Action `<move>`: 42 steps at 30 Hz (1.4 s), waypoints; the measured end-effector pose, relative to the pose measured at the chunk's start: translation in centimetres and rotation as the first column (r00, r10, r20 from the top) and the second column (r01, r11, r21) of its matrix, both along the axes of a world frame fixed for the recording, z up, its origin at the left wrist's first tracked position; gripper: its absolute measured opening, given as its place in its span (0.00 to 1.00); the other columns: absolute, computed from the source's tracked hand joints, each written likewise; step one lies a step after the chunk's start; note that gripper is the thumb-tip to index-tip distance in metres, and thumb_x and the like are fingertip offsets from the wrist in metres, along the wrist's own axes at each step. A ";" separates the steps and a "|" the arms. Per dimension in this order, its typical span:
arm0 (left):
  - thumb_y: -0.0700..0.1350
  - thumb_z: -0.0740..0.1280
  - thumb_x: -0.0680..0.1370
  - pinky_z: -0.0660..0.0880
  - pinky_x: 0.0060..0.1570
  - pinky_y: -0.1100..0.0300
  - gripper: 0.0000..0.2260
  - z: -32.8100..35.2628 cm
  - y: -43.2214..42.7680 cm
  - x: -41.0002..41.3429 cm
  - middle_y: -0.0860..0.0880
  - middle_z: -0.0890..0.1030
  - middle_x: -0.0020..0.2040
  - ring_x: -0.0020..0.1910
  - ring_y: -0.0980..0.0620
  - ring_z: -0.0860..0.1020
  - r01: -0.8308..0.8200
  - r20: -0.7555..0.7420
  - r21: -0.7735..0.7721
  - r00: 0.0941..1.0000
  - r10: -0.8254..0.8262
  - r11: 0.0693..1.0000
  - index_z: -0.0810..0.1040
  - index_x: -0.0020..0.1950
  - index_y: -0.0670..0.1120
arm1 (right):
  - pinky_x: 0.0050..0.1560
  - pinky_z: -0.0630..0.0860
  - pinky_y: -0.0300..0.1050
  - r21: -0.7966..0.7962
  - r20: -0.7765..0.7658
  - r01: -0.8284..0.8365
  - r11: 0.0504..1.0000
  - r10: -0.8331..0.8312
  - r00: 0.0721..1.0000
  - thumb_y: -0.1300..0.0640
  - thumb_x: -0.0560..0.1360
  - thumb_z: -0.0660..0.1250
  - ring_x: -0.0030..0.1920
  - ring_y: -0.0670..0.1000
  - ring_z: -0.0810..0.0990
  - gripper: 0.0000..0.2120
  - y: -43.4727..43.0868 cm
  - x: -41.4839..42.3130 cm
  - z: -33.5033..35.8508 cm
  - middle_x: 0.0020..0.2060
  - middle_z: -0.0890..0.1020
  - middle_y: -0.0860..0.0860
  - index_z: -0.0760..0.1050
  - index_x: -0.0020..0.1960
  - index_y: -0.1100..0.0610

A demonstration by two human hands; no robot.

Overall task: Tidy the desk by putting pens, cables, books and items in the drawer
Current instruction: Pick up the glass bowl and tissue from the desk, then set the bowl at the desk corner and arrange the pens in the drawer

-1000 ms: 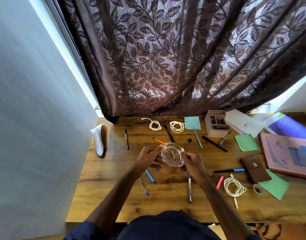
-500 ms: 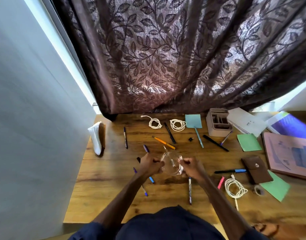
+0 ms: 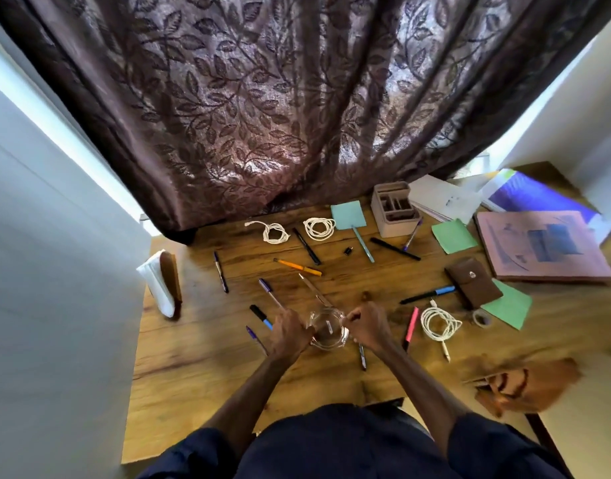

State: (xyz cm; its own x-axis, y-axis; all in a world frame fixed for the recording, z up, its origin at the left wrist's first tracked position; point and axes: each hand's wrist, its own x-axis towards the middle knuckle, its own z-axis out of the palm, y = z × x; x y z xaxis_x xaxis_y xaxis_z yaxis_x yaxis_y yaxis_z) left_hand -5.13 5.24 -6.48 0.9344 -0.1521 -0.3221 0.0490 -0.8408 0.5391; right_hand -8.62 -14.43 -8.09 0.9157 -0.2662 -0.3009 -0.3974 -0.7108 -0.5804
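**Ops:** Hands status?

**Me:** On my feed the left hand (image 3: 290,335) and right hand (image 3: 368,328) are both on a clear glass bowl (image 3: 328,330), front-centre of the desk (image 3: 200,357). Left fingers are curled round its left wall and right fingers are curled on its right rim. The bowl is held between them.

**Ops:** Lifted or set down?

**Me:** Can't tell, that patch is blurred. Something small and pale shows inside the bowl, and I can't identify it.

**Ops:** Other task items?

**Me:** All loose on the desk top.
- The orange pen (image 3: 297,266) is beyond the bowl.
- The short black pen (image 3: 307,246) is further back, between the left cord coil (image 3: 271,232) and the right cord coil (image 3: 319,228) near the curtain (image 3: 262,115).
- The purple pen (image 3: 270,292) angles toward the left hand.
- The black-and-blue marker (image 3: 261,316) is just left of that hand.
- A dark pen (image 3: 362,356) pokes out from under the right wrist.

**Ops:** Right side?

**Me:**
- The pink highlighter (image 3: 411,323) is right of the right hand, just beside a coiled white cable (image 3: 439,323) whose plug end points toward me.
- The blue-ended pen (image 3: 428,294) lies beyond that cable, with its blue end just beside the brown pouch (image 3: 473,282).
- The pink book (image 3: 542,245) is at far right, with a green note (image 3: 454,235) beside it.
- The beige organiser box (image 3: 394,209) is at the back.
- The teal pen (image 3: 363,244) and long black pen (image 3: 395,249) lie in front of the box.
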 end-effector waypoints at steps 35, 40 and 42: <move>0.47 0.58 0.84 0.74 0.65 0.45 0.19 -6.4 -43.0 -24.3 0.33 0.79 0.61 0.59 0.37 0.79 -0.946 -0.940 -0.248 0.287 0.183 0.208 0.73 0.68 0.34 | 0.72 0.68 0.56 0.721 -0.676 0.550 -0.421 -0.603 0.424 0.38 0.77 0.64 0.67 0.60 0.74 0.34 -40.6 -27.1 -8.9 0.67 0.75 0.62 0.69 0.71 0.63; 0.52 0.54 0.84 0.74 0.62 0.47 0.21 -9.3 -45.7 -23.1 0.37 0.80 0.54 0.51 0.41 0.78 -0.960 -0.941 -0.232 0.181 0.286 -0.157 0.73 0.67 0.39 | 0.57 0.73 0.55 0.761 -0.648 0.463 -0.454 -0.571 0.504 0.33 0.74 0.64 0.57 0.60 0.77 0.38 -42.2 -23.7 -12.9 0.60 0.79 0.61 0.71 0.72 0.62; 0.57 0.53 0.83 0.75 0.60 0.49 0.24 -10.3 -46.4 -22.7 0.37 0.80 0.55 0.52 0.41 0.78 -0.946 -0.948 -0.206 0.130 0.289 -0.249 0.74 0.66 0.41 | 0.60 0.73 0.56 0.756 -0.655 0.459 -0.467 -0.544 0.524 0.31 0.72 0.64 0.60 0.61 0.77 0.39 -42.3 -22.9 -13.8 0.61 0.81 0.61 0.73 0.69 0.61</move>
State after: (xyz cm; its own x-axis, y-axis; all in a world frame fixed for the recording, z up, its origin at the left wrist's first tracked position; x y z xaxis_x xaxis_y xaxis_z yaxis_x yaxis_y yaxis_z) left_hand -27.78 -41.19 -16.76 0.3609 0.0103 -0.9325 0.6426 0.7219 0.2567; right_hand -31.53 -56.78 -21.88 0.5736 -0.1646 -0.8024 -0.1178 0.9528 -0.2797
